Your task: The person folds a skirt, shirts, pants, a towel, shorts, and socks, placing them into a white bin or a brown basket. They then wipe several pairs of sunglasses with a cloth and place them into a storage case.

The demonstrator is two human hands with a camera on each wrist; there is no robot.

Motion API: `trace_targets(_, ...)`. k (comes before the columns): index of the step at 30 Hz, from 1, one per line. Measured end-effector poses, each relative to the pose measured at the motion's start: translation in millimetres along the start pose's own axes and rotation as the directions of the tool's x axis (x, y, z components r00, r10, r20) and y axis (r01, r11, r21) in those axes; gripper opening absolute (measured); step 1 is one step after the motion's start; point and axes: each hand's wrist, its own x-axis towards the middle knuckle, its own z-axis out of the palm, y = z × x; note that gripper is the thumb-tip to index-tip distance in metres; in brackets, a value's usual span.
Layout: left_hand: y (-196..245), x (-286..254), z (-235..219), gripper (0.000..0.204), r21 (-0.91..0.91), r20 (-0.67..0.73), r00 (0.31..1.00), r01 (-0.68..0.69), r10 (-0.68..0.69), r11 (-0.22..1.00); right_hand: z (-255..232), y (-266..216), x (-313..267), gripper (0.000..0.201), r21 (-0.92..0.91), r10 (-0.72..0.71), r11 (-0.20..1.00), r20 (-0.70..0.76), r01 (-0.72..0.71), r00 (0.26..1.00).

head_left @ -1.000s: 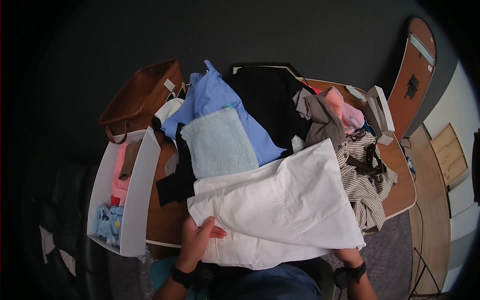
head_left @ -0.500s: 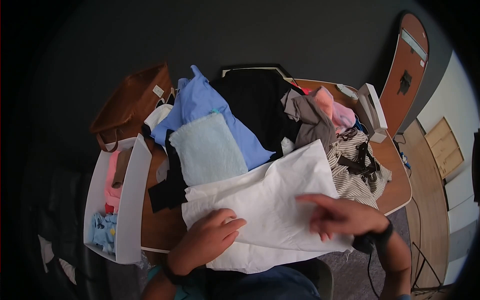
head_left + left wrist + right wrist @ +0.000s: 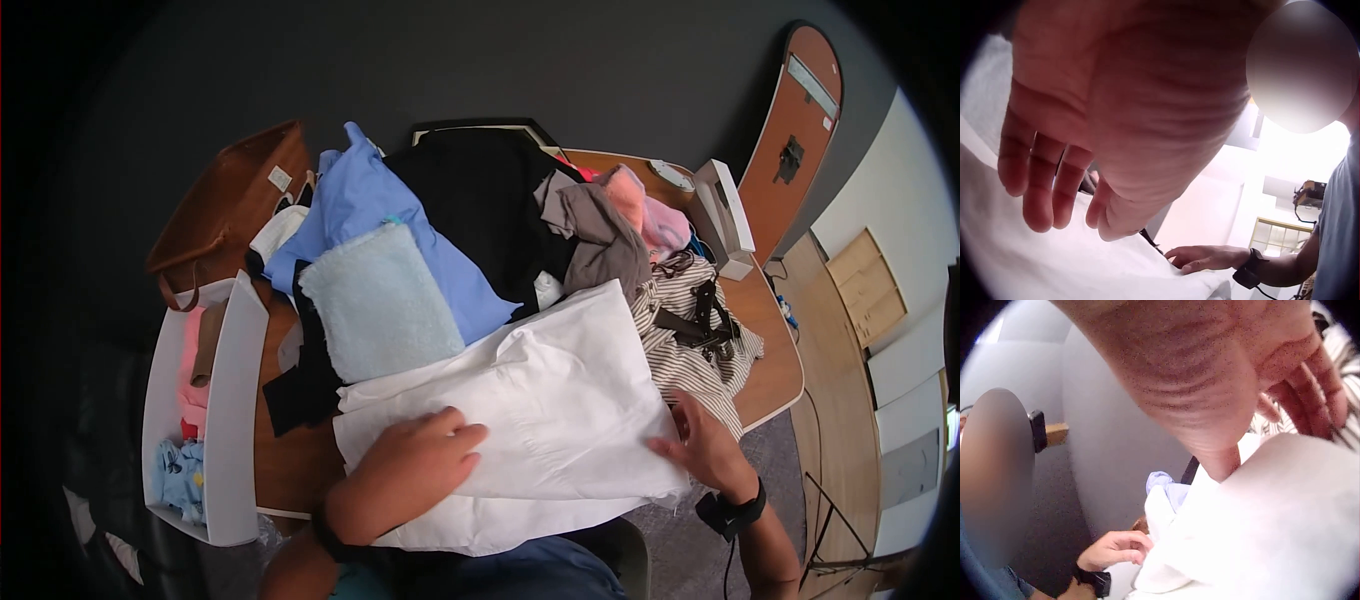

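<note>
A folded white cloth [image 3: 570, 400] lies across the front of the table, its layers overlapping near the person's lap. Over its left part is my left hand [image 3: 412, 472], palm down; the left wrist view shows its loosely bent fingers [image 3: 1040, 200] with nothing between them. At the cloth's right edge is my right hand [image 3: 706, 448], thumb apart from the fingers. In the right wrist view the thumb's tip meets the white fabric [image 3: 1272, 519], while the fingers reach down beside a striped garment [image 3: 700, 375]. A light blue fluffy cloth [image 3: 385, 300] touches the white cloth's far edge.
Behind lie a blue garment [image 3: 375, 200], a black garment [image 3: 480, 190], and grey [image 3: 600, 235] and pink [image 3: 665, 225] clothes. A white box [image 3: 235, 420] with folded clothes and a brown basket [image 3: 225, 200] stand left. Another white box [image 3: 735, 215] stands at the back right.
My left hand has let go of the white cloth's left edge and moved over its top. The right hand came up from the near right corner, passed over the cloth, and is now at its right edge.
</note>
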Motion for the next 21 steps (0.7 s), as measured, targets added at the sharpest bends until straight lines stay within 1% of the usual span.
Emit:
trace_targets(1, 6, 7, 4, 0.023, 0.021, 0.042, 0.998, -0.046, 0.046, 0.999, -1, -3, -2, 0.072, 0.117, 0.132, 0.982, 0.154, -0.15, 0.979)
trace_targets(2, 9, 13, 12, 0.03, 0.034, 0.078, 0.994, -0.079, 0.076, 0.996, 1, 0, -1, 0.079, 0.258, 0.022, 0.964, 0.172, -0.066, 0.985)
trace_targets(3, 10, 18, 20, 0.03, 0.035, 0.081, 0.993, -0.083, 0.08, 0.996, 4, 7, 2, 0.079, 0.261, 0.025, 0.963, 0.169, -0.069, 0.985)
trace_targets(5, 10, 24, 39, 0.038, 0.027, 0.052, 0.995, -0.089, 0.088, 0.996, 10, 23, 13, 0.081, 0.5, -0.148, 0.865, 0.197, 0.031, 0.969)
trace_targets(6, 8, 26, 47, 0.049, 0.038, 0.085, 0.995, -0.048, 0.044, 0.998, 9, 24, 18, 0.081, 0.503, -0.149, 0.864, 0.198, 0.031, 0.969)
trace_targets(7, 6, 27, 53, 0.049, 0.041, 0.087, 0.995, -0.047, 0.043, 0.998, 7, 24, 25, 0.08, 0.666, -0.18, 0.744, 0.263, -0.044, 0.948)
trace_targets(8, 3, 28, 58, 0.053, 0.044, 0.053, 0.998, -0.039, 0.037, 0.998, 6, 24, 28, 0.079, 0.794, -0.225, 0.594, 0.32, -0.131, 0.921)
trace_targets(9, 2, 28, 59, 0.058, 0.049, 0.019, 0.999, -0.033, 0.032, 0.998, 5, 21, 27, 0.079, 0.797, -0.23, 0.59, 0.317, -0.127, 0.92)
trace_targets(11, 4, 30, 54, 0.06, 0.056, 0.032, 0.999, -0.012, 0.01, 0.998, -3, 7, 22, 0.08, 0.917, -0.337, 0.334, 0.333, -0.219, 0.881)
trace_targets(12, 6, 29, 53, 0.062, 0.054, 0.047, 0.999, 0.008, -0.01, 0.999, -7, -3, 20, 0.084, 0.931, -0.378, 0.235, 0.351, -0.278, 0.857)
trace_targets(13, 4, 29, 54, 0.062, 0.059, 0.043, 0.999, 0.018, -0.02, 0.998, -10, -20, 17, 0.084, 0.931, -0.388, 0.237, 0.353, -0.278, 0.851)
trace_targets(15, -1, 30, 57, 0.069, 0.025, 0.037, 0.999, 0.016, -0.017, 1.0, -11, -56, 10, 0.09, 0.961, -0.502, 0.247, 0.236, -0.123, 0.832)
trace_targets(16, -2, 30, 55, 0.063, -0.003, 0.033, 0.999, 0.014, -0.014, 1.0, -3, -66, 9, 0.092, 0.95, -0.552, 0.281, 0.278, -0.139, 0.786)
trace_targets(17, -7, 27, 54, 0.063, 0.0, 0.027, 0.999, 0.018, -0.018, 1.0, 5, -77, 9, 0.094, 0.936, -0.597, 0.317, 0.322, -0.153, 0.735)
trace_targets(18, -13, 23, 54, 0.057, -0.09, 0.03, 0.999, -0.024, 0.027, 0.996, 12, -94, 9, 0.094, 0.925, -0.641, 0.347, 0.353, -0.152, 0.681)
trace_targets(19, -10, 20, 42, 0.049, -0.356, 0.11, 0.992, 0.1, -0.065, 0.929, 20, -111, 9, 0.095, 0.914, -0.682, 0.378, 0.381, -0.146, 0.624)
trace_targets(20, -6, 18, 29, 0.042, -0.578, 0.188, 0.97, 0.237, -0.155, 0.781, 27, -128, 9, 0.095, 0.903, -0.718, 0.407, 0.408, -0.135, 0.563)
trace_targets(21, -7, 10, 11, 0.04, -0.688, 0.308, 0.943, 0.311, -0.124, 0.656, 30, -148, 6, 0.095, 0.89, -0.733, 0.421, 0.447, -0.174, 0.512)
